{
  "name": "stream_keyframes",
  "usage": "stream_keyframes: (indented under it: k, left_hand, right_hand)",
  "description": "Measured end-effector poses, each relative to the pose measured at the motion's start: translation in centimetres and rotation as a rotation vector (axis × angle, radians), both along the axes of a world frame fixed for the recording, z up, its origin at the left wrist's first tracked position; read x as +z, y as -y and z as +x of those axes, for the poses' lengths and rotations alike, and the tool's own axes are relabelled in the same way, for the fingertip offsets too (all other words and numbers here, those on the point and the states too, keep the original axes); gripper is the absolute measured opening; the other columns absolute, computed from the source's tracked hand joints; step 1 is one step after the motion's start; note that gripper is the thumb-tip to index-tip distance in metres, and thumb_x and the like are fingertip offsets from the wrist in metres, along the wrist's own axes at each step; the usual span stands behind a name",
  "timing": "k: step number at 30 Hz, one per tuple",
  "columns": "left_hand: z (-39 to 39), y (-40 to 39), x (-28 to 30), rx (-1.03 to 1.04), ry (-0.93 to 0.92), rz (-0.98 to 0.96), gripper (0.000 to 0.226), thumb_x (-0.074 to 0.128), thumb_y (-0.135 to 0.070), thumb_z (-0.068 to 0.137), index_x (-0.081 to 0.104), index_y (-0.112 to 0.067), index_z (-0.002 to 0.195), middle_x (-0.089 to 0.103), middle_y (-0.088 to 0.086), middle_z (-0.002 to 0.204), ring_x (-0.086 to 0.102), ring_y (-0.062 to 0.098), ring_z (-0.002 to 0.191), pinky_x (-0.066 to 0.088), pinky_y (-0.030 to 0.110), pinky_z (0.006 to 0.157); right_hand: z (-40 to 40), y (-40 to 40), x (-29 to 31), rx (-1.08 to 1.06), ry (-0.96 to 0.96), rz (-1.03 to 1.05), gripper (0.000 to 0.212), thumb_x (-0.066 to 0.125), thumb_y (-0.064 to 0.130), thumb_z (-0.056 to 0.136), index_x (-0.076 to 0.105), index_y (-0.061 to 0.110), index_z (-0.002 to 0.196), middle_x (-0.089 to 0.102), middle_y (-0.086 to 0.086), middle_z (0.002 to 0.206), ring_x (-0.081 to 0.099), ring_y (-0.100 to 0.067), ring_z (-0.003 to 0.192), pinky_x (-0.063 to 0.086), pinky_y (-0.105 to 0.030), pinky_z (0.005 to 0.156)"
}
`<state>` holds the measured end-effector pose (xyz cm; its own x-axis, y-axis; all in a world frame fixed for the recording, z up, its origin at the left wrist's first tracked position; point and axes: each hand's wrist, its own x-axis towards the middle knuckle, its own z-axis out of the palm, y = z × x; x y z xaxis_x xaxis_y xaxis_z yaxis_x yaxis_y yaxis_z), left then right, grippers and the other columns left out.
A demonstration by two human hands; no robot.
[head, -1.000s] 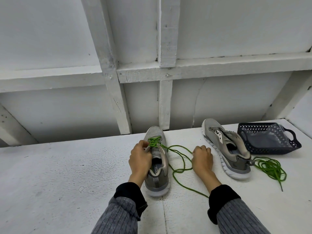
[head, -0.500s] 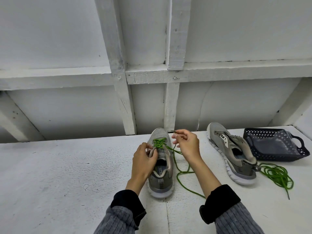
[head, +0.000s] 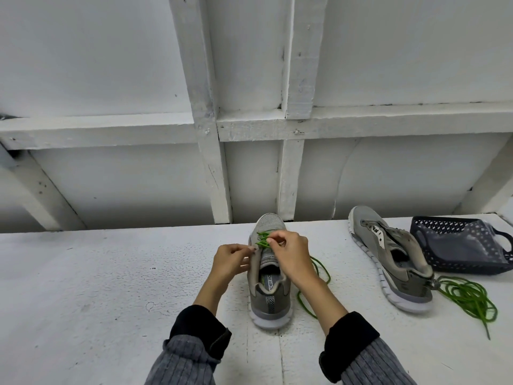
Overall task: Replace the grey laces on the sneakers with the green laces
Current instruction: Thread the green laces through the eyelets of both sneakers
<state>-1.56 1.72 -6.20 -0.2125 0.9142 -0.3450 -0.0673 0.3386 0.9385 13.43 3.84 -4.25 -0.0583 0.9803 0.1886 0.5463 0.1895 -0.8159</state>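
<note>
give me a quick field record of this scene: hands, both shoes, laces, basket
left hand: grips the near shoe's left eyelet edge
right hand: pinches the green lace at the eyelets
grey mesh sneaker being laced: upright, toe away, lower eyelets threaded
green round lace: loose tail trails right
second grey sneaker: unlaced, tilted
coiled spare green lace: beside its heel
dark perforated plastic basket: far right
</note>
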Motion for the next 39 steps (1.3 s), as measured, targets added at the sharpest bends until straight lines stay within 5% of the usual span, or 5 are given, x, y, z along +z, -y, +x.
stream_keyframes:
  k: [4,12,18,24,39]
  left_hand:
    - [-0.3,0.2,-0.1,-0.008,0.188,-0.019,0.016,0.061,0.001,0.09,0.067,0.012,0.099,0.068,0.025,0.096,0.067,0.032,0.087,0.056,0.038,0.085]
    - [-0.8,0.4,-0.3,-0.02,0.279,-0.014,0.021,0.064,-0.001,0.088,0.068,0.012,0.103,0.07,0.023,0.098,0.07,0.029,0.086,0.059,0.026,0.071]
    - [-0.8,0.4,-0.3,-0.019,0.28,-0.021,0.012,0.064,0.0,0.088,0.071,0.005,0.096,0.072,0.018,0.093,0.072,0.026,0.081,0.058,0.025,0.067]
    - [-0.8,0.5,-0.2,-0.023,0.272,-0.018,0.013,0.065,-0.002,0.088,0.072,0.003,0.097,0.073,0.016,0.096,0.071,0.027,0.088,0.059,0.03,0.081]
    - [-0.5,0.1,-0.8,-0.033,0.155,0.035,0.018,0.061,-0.018,0.095,0.071,-0.003,0.095,0.073,0.009,0.09,0.07,0.02,0.081,0.057,0.023,0.067]
  right_hand:
    - [0.1,0.0,0.1,0.082,0.115,0.044,0.011,0.064,0.013,0.089,0.074,0.01,0.093,0.07,-0.001,0.089,0.06,-0.01,0.08,0.044,-0.016,0.075]
    - [0.1,-0.2,0.0,0.243,0.411,0.089,0.01,0.057,0.015,0.087,0.064,0.009,0.092,0.053,-0.003,0.099,0.048,-0.016,0.082,0.041,-0.025,0.073]
    - [-0.4,0.1,-0.4,0.2,0.383,0.129,0.014,0.055,0.015,0.09,0.064,0.007,0.098,0.053,-0.004,0.1,0.054,-0.019,0.084,0.044,-0.026,0.073]
    - [-0.4,0.2,-0.8,0.17,0.349,0.148,0.012,0.056,0.014,0.09,0.065,0.008,0.096,0.053,-0.002,0.097,0.05,-0.015,0.079,0.037,-0.02,0.07]
    - [-0.6,0.6,-1.6,0.143,0.365,0.182,0.02,0.052,0.021,0.097,0.065,0.01,0.107,0.053,-0.001,0.11,0.057,-0.017,0.092,0.042,-0.022,0.074]
